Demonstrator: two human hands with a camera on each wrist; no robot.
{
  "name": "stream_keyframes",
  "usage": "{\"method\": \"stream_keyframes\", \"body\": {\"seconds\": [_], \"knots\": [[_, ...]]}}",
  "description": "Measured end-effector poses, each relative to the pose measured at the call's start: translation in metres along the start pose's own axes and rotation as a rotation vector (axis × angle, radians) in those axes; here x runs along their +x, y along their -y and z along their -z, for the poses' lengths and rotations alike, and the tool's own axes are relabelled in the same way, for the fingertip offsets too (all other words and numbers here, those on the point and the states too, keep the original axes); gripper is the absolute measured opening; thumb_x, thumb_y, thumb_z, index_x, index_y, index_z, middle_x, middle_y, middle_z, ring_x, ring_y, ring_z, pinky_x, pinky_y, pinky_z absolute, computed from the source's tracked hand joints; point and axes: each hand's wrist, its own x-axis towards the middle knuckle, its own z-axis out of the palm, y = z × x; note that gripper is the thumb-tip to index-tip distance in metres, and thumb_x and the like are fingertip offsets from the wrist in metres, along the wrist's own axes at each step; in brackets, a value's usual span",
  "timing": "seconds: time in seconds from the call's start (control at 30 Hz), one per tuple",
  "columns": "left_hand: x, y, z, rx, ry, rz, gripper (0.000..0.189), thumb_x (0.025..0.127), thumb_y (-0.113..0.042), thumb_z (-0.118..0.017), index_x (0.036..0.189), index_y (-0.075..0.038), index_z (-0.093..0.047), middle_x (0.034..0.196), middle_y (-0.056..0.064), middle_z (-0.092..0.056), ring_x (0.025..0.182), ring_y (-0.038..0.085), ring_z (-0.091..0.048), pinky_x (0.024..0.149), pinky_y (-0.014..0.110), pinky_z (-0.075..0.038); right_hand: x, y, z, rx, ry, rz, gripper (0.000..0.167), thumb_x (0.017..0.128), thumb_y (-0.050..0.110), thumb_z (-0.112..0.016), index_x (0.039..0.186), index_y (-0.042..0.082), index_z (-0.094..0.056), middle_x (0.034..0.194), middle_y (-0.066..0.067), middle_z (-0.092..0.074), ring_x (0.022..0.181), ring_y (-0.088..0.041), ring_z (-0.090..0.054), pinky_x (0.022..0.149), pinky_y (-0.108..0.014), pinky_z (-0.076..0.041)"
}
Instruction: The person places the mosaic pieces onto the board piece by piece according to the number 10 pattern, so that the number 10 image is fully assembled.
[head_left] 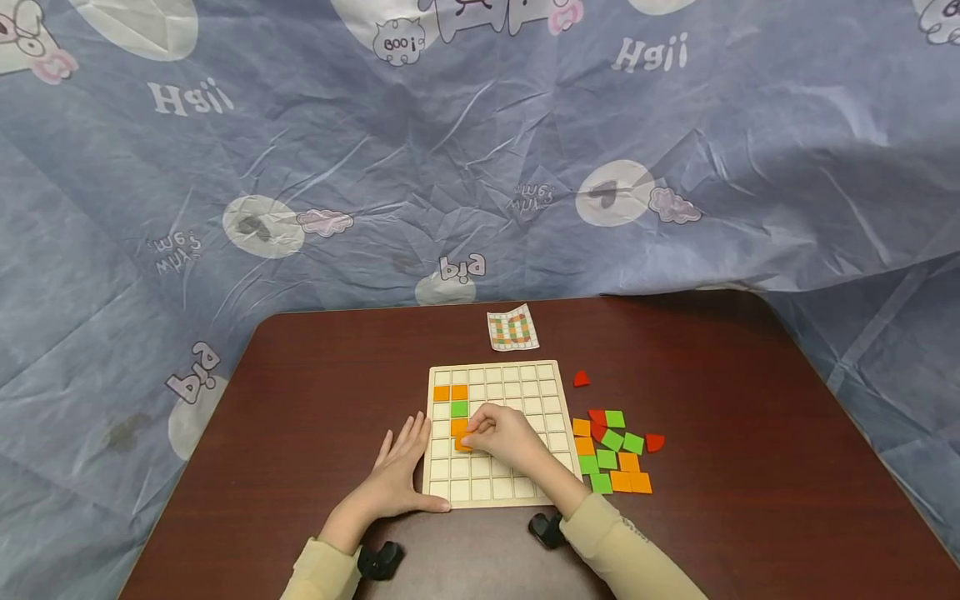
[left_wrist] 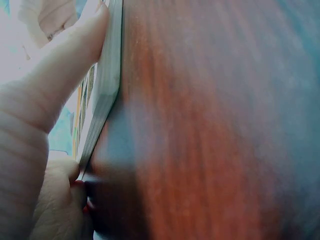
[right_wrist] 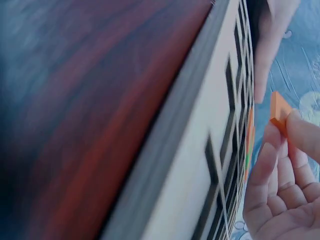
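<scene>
A pale wooden grid board (head_left: 480, 492) lies on the table. My right hand (head_left: 512, 437) pinches an orange square tile (right_wrist: 281, 112) between thumb and fingertips, over the second column of the board. In that column an orange tile (head_left: 458, 426) and a green tile (head_left: 459, 408) sit in cells further up. Two more orange tiles (head_left: 442, 392) lie side by side in a row near the top. With fingers spread straight, my left hand (head_left: 397, 479) rests along the board's left edge, its thumb at the near left corner.
Right of the board lies a loose group of green tiles (head_left: 607, 459), orange tiles (head_left: 641, 482) and red rounded pieces (head_left: 655, 442). Another red piece (head_left: 581, 379) lies apart, further back. Behind the board is a small printed pattern sheet (head_left: 513, 330). A patterned cloth (head_left: 420, 167) hangs behind the table.
</scene>
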Motion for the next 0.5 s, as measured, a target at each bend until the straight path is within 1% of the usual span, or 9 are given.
{"method": "stream_keyframes", "body": {"seconds": [0.23, 0.37, 0.5], "knots": [[0.000, -0.001, 0.001, 0.000, 0.002, 0.002, 0.130, 0.067, -0.057, -0.085, 0.158, -0.001, -0.009, 0.165, 0.017, -0.006, 0.154, 0.033, -0.001, 0.121, 0.059, 0.001, 0.004, 0.002, -0.010, -0.116, 0.004, 0.016, 0.012, 0.082, 0.015, -0.079, 0.083, 0.011, -0.068, 0.075, 0.003, -0.066, 0.064, -0.008, -0.057, 0.060, -0.023, -0.048], [0.000, -0.001, 0.002, 0.000, 0.005, 0.003, 0.130, 0.067, -0.056, -0.085, 0.158, -0.001, -0.009, 0.165, 0.017, -0.005, 0.154, 0.033, -0.001, 0.121, 0.060, 0.001, 0.007, 0.005, -0.012, -0.158, 0.007, 0.033, 0.012, 0.082, 0.013, -0.079, 0.081, 0.012, -0.067, 0.071, 0.004, -0.065, 0.061, -0.007, -0.055, 0.057, -0.021, -0.046], [0.000, -0.001, 0.002, -0.001, 0.010, 0.003, 0.130, 0.067, -0.056, -0.085, 0.157, -0.001, -0.009, 0.165, 0.017, -0.005, 0.154, 0.033, 0.000, 0.121, 0.059, 0.002, 0.008, 0.007, -0.013, -0.192, 0.009, 0.043, 0.012, 0.082, 0.012, -0.079, 0.079, 0.013, -0.067, 0.070, 0.005, -0.064, 0.061, -0.006, -0.054, 0.057, -0.021, -0.046]]}}
